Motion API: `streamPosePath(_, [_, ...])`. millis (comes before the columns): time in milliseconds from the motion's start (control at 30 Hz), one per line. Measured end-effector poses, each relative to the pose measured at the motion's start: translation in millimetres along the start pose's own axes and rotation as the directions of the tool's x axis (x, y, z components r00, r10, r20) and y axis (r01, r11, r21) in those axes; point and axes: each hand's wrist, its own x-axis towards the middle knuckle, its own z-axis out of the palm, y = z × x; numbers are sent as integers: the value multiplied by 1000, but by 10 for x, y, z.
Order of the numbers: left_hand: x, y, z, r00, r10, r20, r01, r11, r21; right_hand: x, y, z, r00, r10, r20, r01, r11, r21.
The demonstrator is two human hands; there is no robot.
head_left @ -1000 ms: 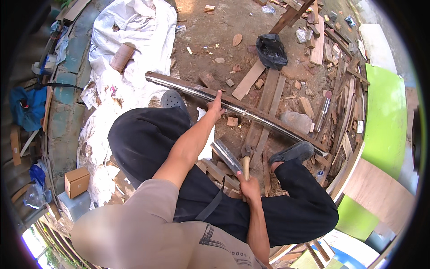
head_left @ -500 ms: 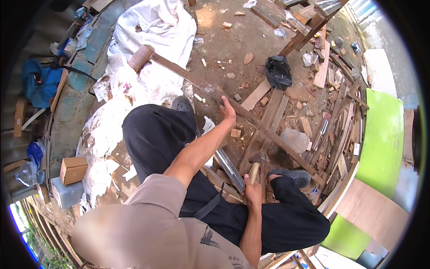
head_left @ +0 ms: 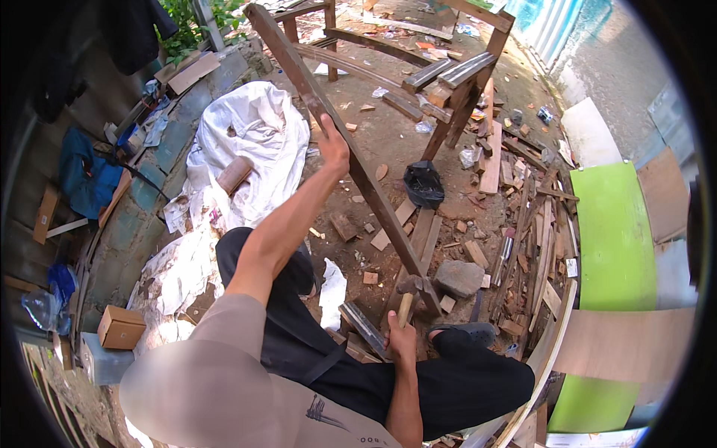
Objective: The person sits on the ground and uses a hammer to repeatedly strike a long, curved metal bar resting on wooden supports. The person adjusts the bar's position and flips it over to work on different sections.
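Note:
My left hand (head_left: pixel 334 149) is closed around a long, dark brown wooden beam (head_left: pixel 367 183), partway along it. The beam slants from the upper left, its far end raised, down to its near end by my right foot. In my right hand (head_left: pixel 402 341) I grip the pale wooden handle of a hammer (head_left: pixel 405 308). The dark hammer head is close to the beam's lower end; whether they touch I cannot tell. Below the hammer, planks (head_left: pixel 427 239) lie on the ground. A dark metal-like bar (head_left: pixel 363 328) lies beside my right hand.
A white sheet (head_left: pixel 258 123) with a brown wooden block (head_left: pixel 235 174) on it lies at the left. Beyond are a wooden frame (head_left: pixel 358 71) and a black plastic bag (head_left: pixel 423 185). A grey stone (head_left: pixel 461 277) and scrap wood (head_left: pixel 523 239) lie right, beside green panels (head_left: pixel 609 231).
My left hand has raised the beam's far end off the white sheet, so it slants more steeply. The right hand keeps hold of the hammer. The view has tilted toward the far side.

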Motion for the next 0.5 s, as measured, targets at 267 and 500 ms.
streamPosePath(267, [441, 1461, 1020, 852, 180, 492, -165, 984, -73, -98, -72, 19, 1000, -10, 9, 9, 989, 147])
streamPosePath(500, [-365, 2150, 1572, 546, 119, 829, -263, 964, 35, -97, -33, -26, 999, -48, -21, 51, 989, 136])
